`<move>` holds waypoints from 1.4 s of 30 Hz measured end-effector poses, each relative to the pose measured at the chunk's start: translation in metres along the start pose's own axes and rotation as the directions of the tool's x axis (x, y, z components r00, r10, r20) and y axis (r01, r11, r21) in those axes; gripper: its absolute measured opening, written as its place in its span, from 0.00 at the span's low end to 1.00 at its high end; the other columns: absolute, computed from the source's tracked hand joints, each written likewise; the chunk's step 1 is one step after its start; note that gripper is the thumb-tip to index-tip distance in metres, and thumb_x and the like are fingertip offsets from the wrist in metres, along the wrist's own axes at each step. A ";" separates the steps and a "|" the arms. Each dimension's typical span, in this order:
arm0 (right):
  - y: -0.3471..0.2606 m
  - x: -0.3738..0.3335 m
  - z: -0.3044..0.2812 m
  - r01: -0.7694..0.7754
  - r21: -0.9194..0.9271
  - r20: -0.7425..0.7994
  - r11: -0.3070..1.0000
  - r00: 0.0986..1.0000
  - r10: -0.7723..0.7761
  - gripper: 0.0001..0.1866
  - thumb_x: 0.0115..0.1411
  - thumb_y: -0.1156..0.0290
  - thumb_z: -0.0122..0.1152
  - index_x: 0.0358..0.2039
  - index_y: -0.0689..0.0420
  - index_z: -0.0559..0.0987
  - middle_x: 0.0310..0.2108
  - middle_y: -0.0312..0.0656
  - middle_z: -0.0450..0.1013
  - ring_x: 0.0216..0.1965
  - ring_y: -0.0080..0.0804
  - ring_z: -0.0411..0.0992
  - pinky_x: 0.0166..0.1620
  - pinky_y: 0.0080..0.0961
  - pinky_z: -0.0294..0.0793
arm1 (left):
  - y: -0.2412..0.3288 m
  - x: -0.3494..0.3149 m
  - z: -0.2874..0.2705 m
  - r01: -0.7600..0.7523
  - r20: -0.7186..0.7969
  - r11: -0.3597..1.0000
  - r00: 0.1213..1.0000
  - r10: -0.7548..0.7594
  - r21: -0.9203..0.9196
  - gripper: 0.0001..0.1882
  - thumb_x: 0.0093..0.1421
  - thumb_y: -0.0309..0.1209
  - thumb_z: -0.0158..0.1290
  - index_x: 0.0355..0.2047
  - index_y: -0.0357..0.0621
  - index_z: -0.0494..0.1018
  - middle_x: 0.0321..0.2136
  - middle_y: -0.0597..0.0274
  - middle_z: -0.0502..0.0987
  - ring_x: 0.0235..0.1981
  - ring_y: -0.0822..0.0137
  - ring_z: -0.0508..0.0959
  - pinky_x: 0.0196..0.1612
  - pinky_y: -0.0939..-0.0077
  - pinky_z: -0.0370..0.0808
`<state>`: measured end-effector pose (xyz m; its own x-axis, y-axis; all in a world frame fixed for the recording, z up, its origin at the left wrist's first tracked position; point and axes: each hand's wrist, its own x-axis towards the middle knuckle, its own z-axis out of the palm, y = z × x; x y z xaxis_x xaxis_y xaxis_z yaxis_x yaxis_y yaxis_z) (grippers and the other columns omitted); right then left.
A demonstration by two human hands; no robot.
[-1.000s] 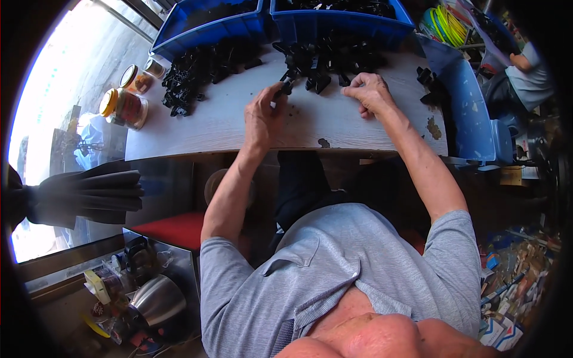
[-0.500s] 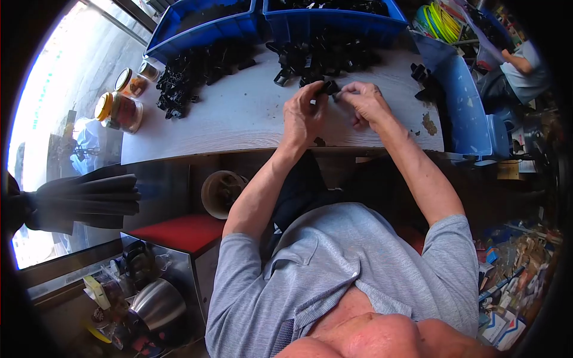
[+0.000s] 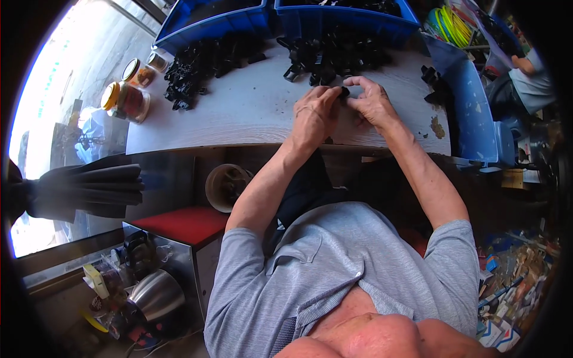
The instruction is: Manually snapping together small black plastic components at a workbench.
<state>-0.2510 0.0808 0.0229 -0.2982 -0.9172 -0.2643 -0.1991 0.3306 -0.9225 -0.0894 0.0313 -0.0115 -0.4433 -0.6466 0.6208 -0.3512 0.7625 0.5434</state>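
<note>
1. Black piece [image 3: 344,92], small and partly hidden: your left hand [image 3: 313,113] is closed on it at the fingertips, above the tabletop [image 3: 233,119].
2. Your right hand [image 3: 371,107] faces it, thumb and forefinger apart; whether they touch it, you cannot tell from this view.
3. You seem to be at fine two-handed handling; the next move likely calls for a steady left pinch and a precise right fingertip.
4. Your forearms reach forward and converge.
5. Beyond lie a right heap [image 3: 358,56] and left heap [image 3: 191,74] of black parts, before blue bins [image 3: 227,27].
</note>
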 end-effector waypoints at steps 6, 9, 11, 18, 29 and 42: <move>-0.006 0.009 -0.004 -0.055 -0.106 0.090 0.993 0.994 0.064 0.21 0.55 0.75 0.63 0.51 0.51 0.76 0.19 0.33 0.70 0.15 0.22 0.68 0.17 0.23 0.71 | 0.004 -0.002 -0.002 0.005 0.027 1.000 1.000 -0.005 0.022 0.14 0.55 0.22 0.60 0.43 0.45 0.81 0.36 0.55 0.82 0.37 0.52 0.82 0.39 0.62 0.79; -0.005 0.011 0.000 -0.042 -0.185 0.072 0.982 0.996 0.056 0.18 0.55 0.75 0.62 0.48 0.52 0.77 0.19 0.33 0.71 0.15 0.23 0.69 0.16 0.23 0.71 | -0.001 -0.005 -0.004 -0.034 0.060 0.998 0.998 0.031 0.056 0.15 0.55 0.22 0.60 0.44 0.45 0.80 0.39 0.55 0.82 0.39 0.52 0.82 0.41 0.62 0.79; -0.009 0.008 0.002 -0.051 -0.192 0.068 0.980 0.996 0.065 0.17 0.55 0.75 0.62 0.47 0.52 0.77 0.19 0.34 0.71 0.15 0.22 0.69 0.16 0.23 0.70 | -0.003 -0.004 -0.007 -0.072 0.076 0.995 0.995 0.067 0.071 0.15 0.55 0.22 0.60 0.44 0.45 0.80 0.41 0.55 0.82 0.41 0.52 0.82 0.42 0.62 0.79; -0.017 0.002 0.004 -0.081 -0.230 0.062 0.970 0.993 0.098 0.17 0.56 0.75 0.62 0.47 0.53 0.78 0.18 0.33 0.71 0.14 0.22 0.69 0.15 0.23 0.69 | -0.005 -0.005 -0.025 -0.159 0.276 0.972 0.955 0.108 0.171 0.21 0.54 0.22 0.59 0.50 0.47 0.78 0.50 0.57 0.79 0.51 0.52 0.78 0.52 0.58 0.75; -0.007 -0.004 -0.007 -0.062 -0.174 0.057 0.983 0.996 0.073 0.19 0.54 0.68 0.72 0.45 0.55 0.78 0.16 0.32 0.69 0.14 0.21 0.69 0.16 0.23 0.70 | -0.048 0.012 -0.037 -0.045 -0.086 0.991 0.995 0.056 0.125 0.20 0.54 0.20 0.60 0.49 0.45 0.79 0.49 0.53 0.80 0.49 0.48 0.79 0.51 0.61 0.77; 0.046 0.004 -0.156 -0.095 0.271 -0.546 0.958 0.804 0.235 0.21 0.55 0.65 0.74 0.48 0.54 0.79 0.14 0.32 0.65 0.16 0.28 0.72 0.23 0.27 0.79 | -0.146 0.038 -0.073 0.065 -0.017 0.752 0.997 -0.072 0.656 0.12 0.57 0.29 0.57 0.42 0.49 0.81 0.46 0.60 0.80 0.49 0.51 0.76 0.49 0.57 0.77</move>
<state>-0.4070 0.1273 0.0235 -0.7964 -0.5385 -0.2753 0.0906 0.3439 -0.9346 0.0055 -0.1059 -0.0258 -0.4030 -0.7002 0.5894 -0.8340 0.5461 0.0785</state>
